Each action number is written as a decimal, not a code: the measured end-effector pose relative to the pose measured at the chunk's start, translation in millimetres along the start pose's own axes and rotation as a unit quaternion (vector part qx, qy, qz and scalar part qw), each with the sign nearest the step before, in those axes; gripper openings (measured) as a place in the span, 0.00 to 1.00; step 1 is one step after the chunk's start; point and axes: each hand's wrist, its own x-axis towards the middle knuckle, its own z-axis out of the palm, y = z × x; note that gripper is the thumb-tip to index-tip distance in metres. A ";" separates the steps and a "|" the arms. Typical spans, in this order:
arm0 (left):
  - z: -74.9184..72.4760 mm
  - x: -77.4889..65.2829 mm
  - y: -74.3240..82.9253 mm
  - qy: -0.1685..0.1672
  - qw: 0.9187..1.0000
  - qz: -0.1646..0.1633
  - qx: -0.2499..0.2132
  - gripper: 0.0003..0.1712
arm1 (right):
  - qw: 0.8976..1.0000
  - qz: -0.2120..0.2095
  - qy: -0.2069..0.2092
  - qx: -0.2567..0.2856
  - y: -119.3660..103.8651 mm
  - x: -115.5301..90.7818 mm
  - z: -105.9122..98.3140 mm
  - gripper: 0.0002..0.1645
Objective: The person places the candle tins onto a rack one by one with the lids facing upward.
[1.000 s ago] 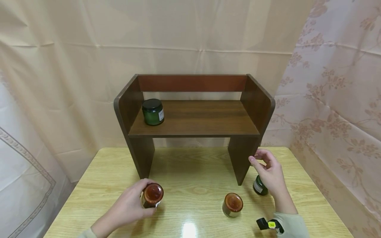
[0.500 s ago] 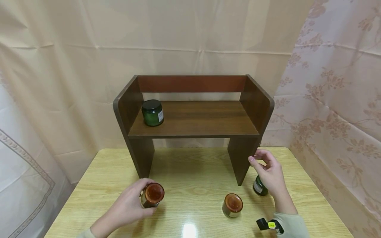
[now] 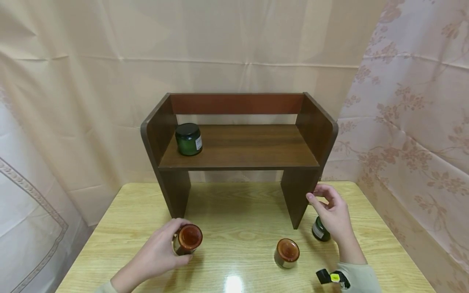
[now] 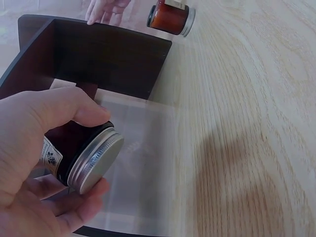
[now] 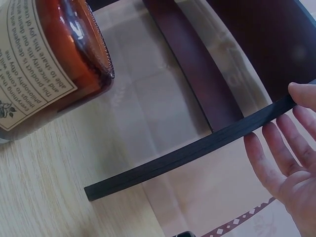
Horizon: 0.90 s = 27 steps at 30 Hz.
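My left hand (image 3: 159, 248) grips an amber glass jar (image 3: 190, 237) above the table, base up. In the left wrist view its silver screw lid (image 4: 98, 160) points down toward the tabletop, with thumb and fingers wrapped round the sides. At the right, my right hand (image 3: 334, 213) pinches the front edge of the dark wooden shelf's (image 3: 249, 146) right side panel (image 3: 298, 199), thumb on one face and fingers on the other, as the right wrist view shows. A second amber jar (image 3: 287, 252) stands inverted on the table, left of the right wrist.
A green jar (image 3: 188, 140) with a black lid stands at the left end of the shelf board. Another green jar (image 3: 320, 230) sits on the table (image 3: 234, 232), partly behind my right hand. Curtains (image 3: 249, 36) hang behind and to the sides.
The amber jar in my left hand has shifted very slightly, its base showing a little more. My right hand stays on the side panel.
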 end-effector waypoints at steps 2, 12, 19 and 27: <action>-0.2 -0.1 0.4 0.001 1.000 -0.001 0.001 0.41 | 1.000 0.001 0.003 0.001 -1.0 -0.2 0.0 0.20; 0.2 -1.8 0.4 0.001 1.000 0.003 0.016 0.42 | 1.000 0.005 0.009 -0.005 -4.5 -0.5 -0.2 0.19; -1.7 -1.1 0.8 -0.001 1.000 -0.004 0.017 0.41 | 1.000 0.011 0.008 -0.008 -13.5 -1.0 0.9 0.19; -4.6 0.6 1.2 0.007 1.000 0.004 0.022 0.42 | 1.000 0.009 0.009 -0.005 -39.2 -3.7 5.4 0.16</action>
